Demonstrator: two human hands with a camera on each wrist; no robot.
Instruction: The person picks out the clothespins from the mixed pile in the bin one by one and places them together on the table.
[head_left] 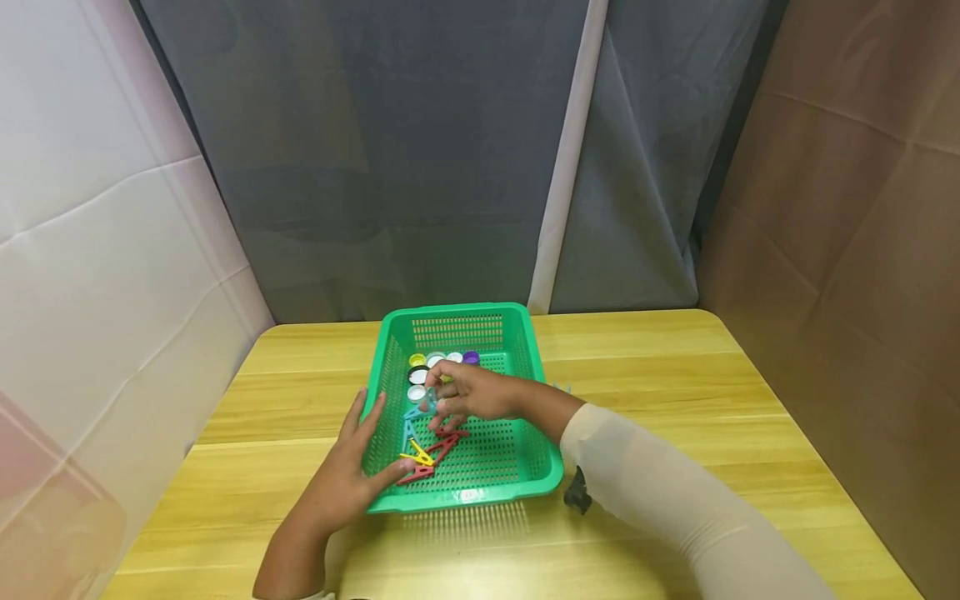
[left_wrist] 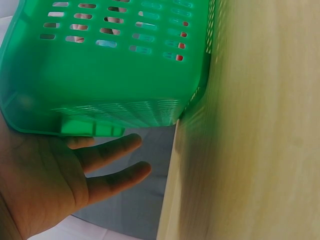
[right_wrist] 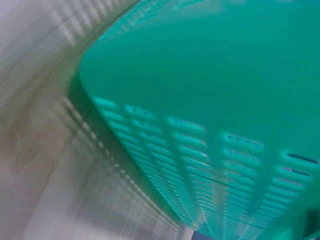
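Observation:
A green plastic basket point(head_left: 468, 498) stands on the table. Inside, bottle caps sit towards the back left, among them a purple cap point(head_left: 471, 357), a yellow cap point(head_left: 417, 360) and a white cap point(head_left: 417, 394). Clothespins lie nearer the front: blue ones point(head_left: 408, 432), a yellow one point(head_left: 420, 454) and red ones point(head_left: 446, 448). My left hand point(head_left: 341, 475) rests against the basket's left rim, thumb over the edge, fingers straight along the outside. Over the basket, my right hand point(head_left: 472, 392) pinches a light blue clothespin point(head_left: 429, 402), partly hidden by the fingers.
The wooden table point(head_left: 637, 358) extends around the basket. Grey curtain point(head_left: 375, 167) hangs behind it, with white cloth point(head_left: 112, 208) at left and brown cloth point(head_left: 847, 250) at right. A small pale object point(head_left: 562, 388) shows beyond the right forearm, too little to identify.

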